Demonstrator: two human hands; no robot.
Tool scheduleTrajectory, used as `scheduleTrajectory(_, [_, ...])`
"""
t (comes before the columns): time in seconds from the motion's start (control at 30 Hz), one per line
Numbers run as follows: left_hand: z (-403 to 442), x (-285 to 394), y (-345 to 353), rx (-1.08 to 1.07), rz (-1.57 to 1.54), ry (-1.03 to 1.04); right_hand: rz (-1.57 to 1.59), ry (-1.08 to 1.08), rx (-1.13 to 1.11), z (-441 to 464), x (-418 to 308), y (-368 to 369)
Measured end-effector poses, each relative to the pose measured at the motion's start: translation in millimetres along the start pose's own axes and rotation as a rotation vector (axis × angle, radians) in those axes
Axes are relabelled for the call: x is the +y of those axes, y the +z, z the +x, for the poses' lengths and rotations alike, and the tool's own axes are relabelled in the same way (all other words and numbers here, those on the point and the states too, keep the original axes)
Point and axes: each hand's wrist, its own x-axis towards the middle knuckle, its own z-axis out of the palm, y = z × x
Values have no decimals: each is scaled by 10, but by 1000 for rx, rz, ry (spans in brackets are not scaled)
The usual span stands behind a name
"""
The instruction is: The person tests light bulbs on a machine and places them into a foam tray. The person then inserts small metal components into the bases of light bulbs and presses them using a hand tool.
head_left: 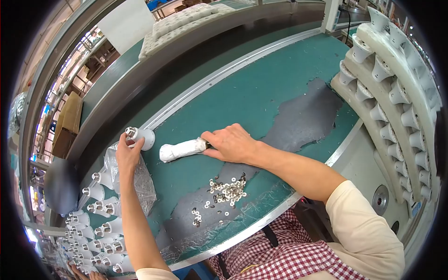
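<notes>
The green bench (228,105) spreads before me, white lamp housings (112,227) crowding its left end. My right hand (233,144) grips one end of a white-wrapped cylinder (181,150) over the bench's middle. My left hand (129,151) grasps a metal-capped housing (146,139) just left of it. Small discs (230,191) lie heaped nearer me.

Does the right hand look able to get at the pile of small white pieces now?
Probably yes: the small white pieces lie close to the right hand with nothing visibly between, though its grip on the white-wrapped object may need freeing first.
</notes>
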Motion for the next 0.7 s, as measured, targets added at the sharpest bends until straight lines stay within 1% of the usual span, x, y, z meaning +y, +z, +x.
scheduleTrajectory(0.07, [12,75,14,1,42,11,27,-24,-10,11,-16,10])
scheduleTrajectory(0.17, [113,208,45,-40,-9,46,60,-94,-32,24,-76,0])
scheduleTrajectory(0.23, [161,459,123,-190,-15,134,67,-136,-94,29,-123,9])
scheduleTrajectory(0.3, [183,758,306,-324,-117,216,64,-137,-92,29,-139,34])
scheduleTrajectory(0.33, [200,876,454,-332,-132,309,60,-141,-91,27,-139,37])
scheduleTrajectory(0.4, [123,1300,641,-462,-160,367,67,-130,-94,28,-143,28])
scheduleTrajectory(0.43, [78,1465,751,-508,-174,441,80,-122,-93,26,-139,19])
scheduleTrajectory(0.47, [25,1614,848,-500,-184,541,82,-129,-96,20,-129,10])
scheduleTrajectory(0.53, [-89,1865,992,-537,-231,610,68,-120,-97,35,-140,20])
scheduleTrajectory(0.57, [-142,1981,991,-605,-234,591,122,-90,-137,47,-121,38])
scheduleTrajectory(0.6, [-162,1991,1061,-602,-267,663,122,-2,-290,77,-137,9])
scheduleTrajectory(0.63, [-236,2004,1013,-600,-369,648,144,-93,-151,28,-81,101])
scheduleTrajectory(0.67, [-324,1976,970,-477,-438,703,95,-236,87,-2,-24,179])
scheduleTrajectory(0.7, [-425,1939,866,-381,-449,688,87,-154,-25,10,-84,30])
